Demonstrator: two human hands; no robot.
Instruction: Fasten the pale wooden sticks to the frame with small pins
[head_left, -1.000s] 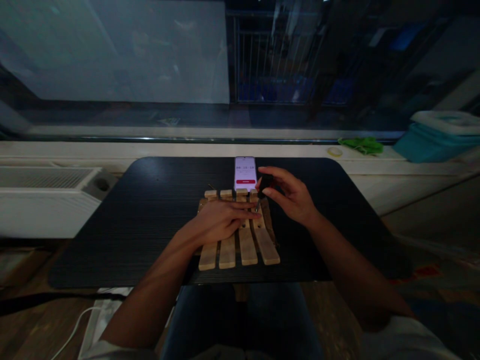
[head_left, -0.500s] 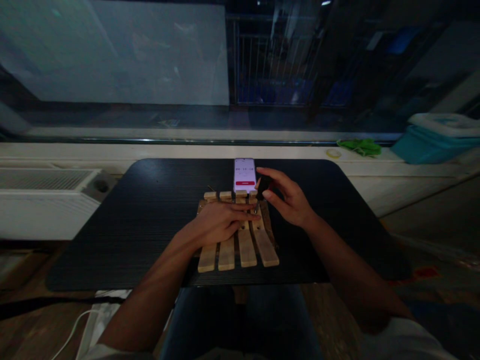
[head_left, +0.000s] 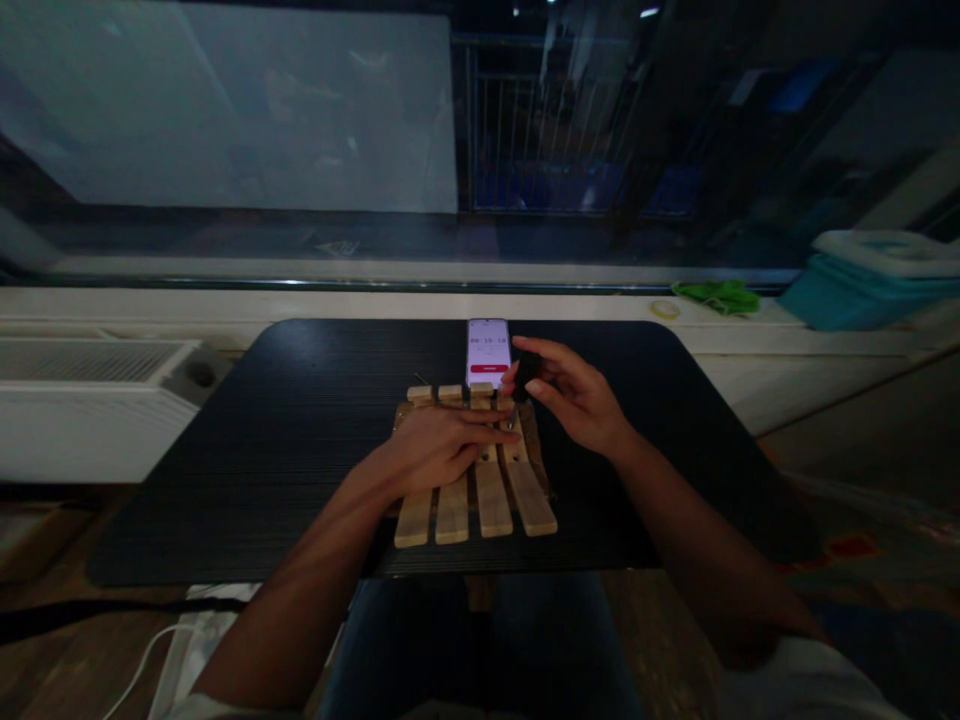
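Observation:
Several pale wooden slats (head_left: 493, 500) lie side by side across a brown base piece (head_left: 534, 450) on the dark table. My left hand (head_left: 435, 445) rests flat over them, its index and middle fingers stretched toward the rightmost slat (head_left: 531, 497). Between those fingertips stands the metal tip of a screwdriver with a short black handle (head_left: 526, 375). My right hand (head_left: 574, 390) grips that handle between thumb and fingers from the right. The screw, if any, under the tip is too small to make out. Dark holes show in the two right slats.
Just behind the slats a lit phone (head_left: 487, 350) shows a timer on the black table (head_left: 300, 450). On the windowsill are a green cloth (head_left: 720, 295), a roll of tape (head_left: 664, 310) and a teal box (head_left: 862, 285). A white radiator (head_left: 97, 400) stands at the left.
My right fingers have shifted slightly around the screwdriver handle. My left hand and the slats stay in place.

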